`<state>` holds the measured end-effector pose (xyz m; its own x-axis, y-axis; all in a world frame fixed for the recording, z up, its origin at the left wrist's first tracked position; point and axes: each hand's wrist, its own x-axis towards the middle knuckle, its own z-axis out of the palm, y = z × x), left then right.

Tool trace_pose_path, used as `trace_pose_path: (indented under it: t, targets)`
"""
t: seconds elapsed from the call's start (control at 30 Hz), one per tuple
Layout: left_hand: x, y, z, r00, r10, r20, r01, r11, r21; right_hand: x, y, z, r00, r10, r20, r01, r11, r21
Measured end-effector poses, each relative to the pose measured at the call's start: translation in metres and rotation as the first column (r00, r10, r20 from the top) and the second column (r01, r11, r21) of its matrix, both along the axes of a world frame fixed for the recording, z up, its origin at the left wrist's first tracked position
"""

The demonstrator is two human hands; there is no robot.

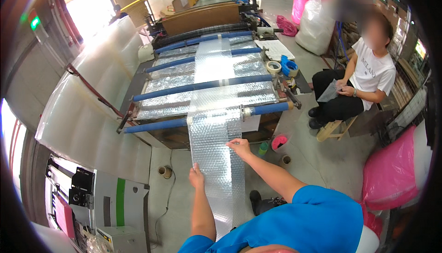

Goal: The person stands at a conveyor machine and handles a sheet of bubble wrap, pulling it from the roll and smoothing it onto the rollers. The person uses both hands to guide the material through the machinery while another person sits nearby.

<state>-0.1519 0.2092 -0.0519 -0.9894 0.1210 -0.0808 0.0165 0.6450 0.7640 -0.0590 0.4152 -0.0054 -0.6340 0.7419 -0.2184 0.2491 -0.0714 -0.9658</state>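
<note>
A long strip of clear bubble wrap comes off the roller machine and hangs down toward my body. My left hand is closed on the strip's left edge, thumb on top. Farther up, my right hand pinches at the strip's surface beside a lengthwise seam, its thumb and forefinger together. Behind both hands the strip passes over the nearest blue roller. My body hides the strip's lower end.
Rolls of tape lie on the machine's right side. A seated person at the right holds a small piece of bubble wrap. Large wrapped rolls stand left. A grey-white machine is near left, with a cable on the floor.
</note>
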Motion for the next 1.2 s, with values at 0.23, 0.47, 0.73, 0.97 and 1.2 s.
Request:
trace_pose_path:
  t: [0.23, 0.47, 0.73, 0.97, 1.2]
  targets:
    - [0.028, -0.042, -0.031, 0.967, 0.017, 0.253, -0.036, 0.997, 0.072, 0.030, -0.035, -0.021, 0.999, -0.038, -0.031, 0.046, 0.942, 0.332]
    - [0.073, -0.112, -0.055, 0.908, -0.134, 0.397, 0.194, 0.974, -0.116, 0.114, -0.123, -0.035, 0.967, 0.185, 0.178, -0.179, 0.983, -0.052]
    - [0.121, -0.155, 0.040, 0.995, -0.082, 0.053, 0.077, 0.992, 0.100, 0.168, -0.167, -0.006, 0.962, 0.273, -0.024, -0.260, 0.882, -0.392]
    - [0.113, -0.174, 0.063, 0.990, -0.102, -0.096, 0.121, 0.967, 0.222, 0.179, -0.178, 0.034, 0.959, 0.233, -0.161, -0.266, 0.934, -0.236]
    - [0.101, -0.167, 0.015, 0.986, -0.155, 0.055, 0.138, 0.962, 0.234, 0.165, -0.209, -0.006, 0.994, -0.007, -0.106, 0.000, 0.998, -0.068]
